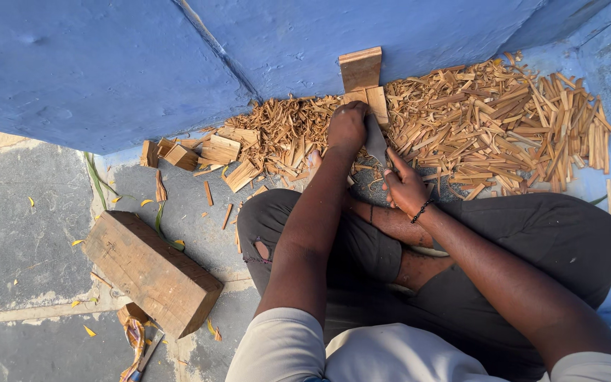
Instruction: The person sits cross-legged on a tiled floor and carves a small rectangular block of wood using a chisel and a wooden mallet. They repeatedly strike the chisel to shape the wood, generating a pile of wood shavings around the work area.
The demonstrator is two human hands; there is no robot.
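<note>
Small wooden block [376, 102], upright on the ground by the blue wall [107, 64]: left hand [346, 126] clenched over its top edge; light, stiff, splits easily. Right hand [406, 187] closed round a flat blade [375, 138] against the block; best held high, clear of the edge

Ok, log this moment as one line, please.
left hand: gripping small wood block | right hand: on dark blade | wood strips pile along blue wall | large timber block left
</note>
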